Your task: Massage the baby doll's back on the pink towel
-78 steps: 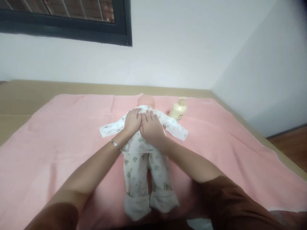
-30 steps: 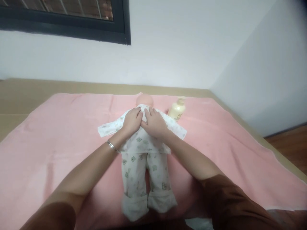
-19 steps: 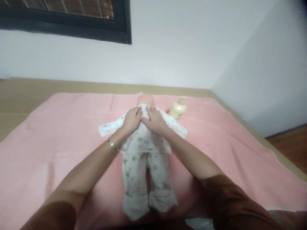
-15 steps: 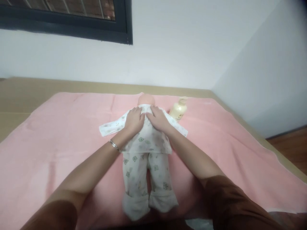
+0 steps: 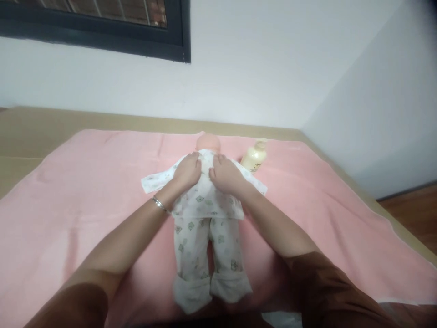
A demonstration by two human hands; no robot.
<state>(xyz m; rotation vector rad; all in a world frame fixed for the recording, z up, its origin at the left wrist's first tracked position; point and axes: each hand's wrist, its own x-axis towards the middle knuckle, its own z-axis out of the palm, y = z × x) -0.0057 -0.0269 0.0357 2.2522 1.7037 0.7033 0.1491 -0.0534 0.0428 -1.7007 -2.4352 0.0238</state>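
Note:
A baby doll (image 5: 207, 207) in a white printed top and matching trousers lies stretched out, its bald head (image 5: 207, 142) farthest from me and its sleeves spread sideways. No face shows on it. My left hand (image 5: 188, 169) is on its upper left side by the shoulder, fingers curled into the cloth, thumb pointing inward. Mirroring it, my right hand (image 5: 225, 173) grips the right shoulder area with bent fingers. A narrow strip of the top (image 5: 205, 165) shows between the hands. The fingertips are partly hidden.
Beneath the doll a pink blanket (image 5: 102, 191) covers a tan surface (image 5: 23, 132). Beyond the right sleeve is a pale yellow pump bottle (image 5: 253, 157). A white wall (image 5: 239, 68) with a dark-framed window (image 5: 180, 32) rises behind.
My hands were laid flatter, with thumbs stretched toward each other. Now the fingers and thumbs are curled in, and a wider gap lies between the hands. The doll stays in place.

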